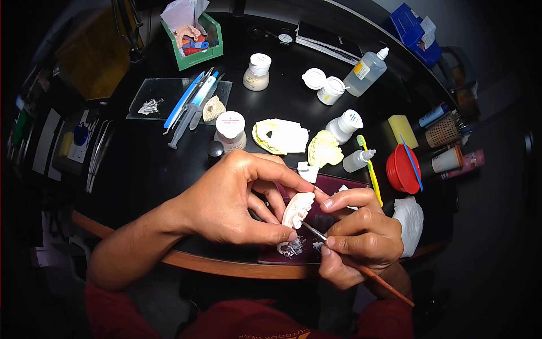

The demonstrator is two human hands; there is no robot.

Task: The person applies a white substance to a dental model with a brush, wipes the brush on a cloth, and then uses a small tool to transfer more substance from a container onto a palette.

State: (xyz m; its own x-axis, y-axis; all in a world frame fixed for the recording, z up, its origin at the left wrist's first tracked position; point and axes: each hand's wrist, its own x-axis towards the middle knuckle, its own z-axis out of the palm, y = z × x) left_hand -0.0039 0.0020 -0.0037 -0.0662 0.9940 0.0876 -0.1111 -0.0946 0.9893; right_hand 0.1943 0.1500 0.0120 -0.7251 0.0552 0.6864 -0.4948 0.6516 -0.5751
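The left hand (226, 198) pinches a small pale pink-and-white dental model with a row of teeth (297, 209) between thumb and fingers, holding it just above the dark maroon mat (339, 186) at the near edge of the round black worktop (141, 164); the right hand (358, 237) is closed on a thin brown-handled brush (361, 268) whose tip touches the model's near side. The grip on the model looks slight, so a hard push from the brush could likely twist it out of the fingers and drop it onto the mat or over the near edge, which is close. Whitish blobs of material (293, 247) lie on the mat just beneath, and a low wrist could smear them. The brush handle juts out past the worktop edge on the near right and could snag. Counted on the worktop: two pale yellow plaster casts (282, 135) in the middle, four white-capped jars, one of them open with its lid beside it, two clear squeeze bottles, one red bowl (402, 169) on the right, one yellow sponge block (403, 131), one yellow-handled toothbrush (370, 169), one glass slab (169, 96) at the far left with a few pen-like tools lying across it, one green box (195, 42) at the far side
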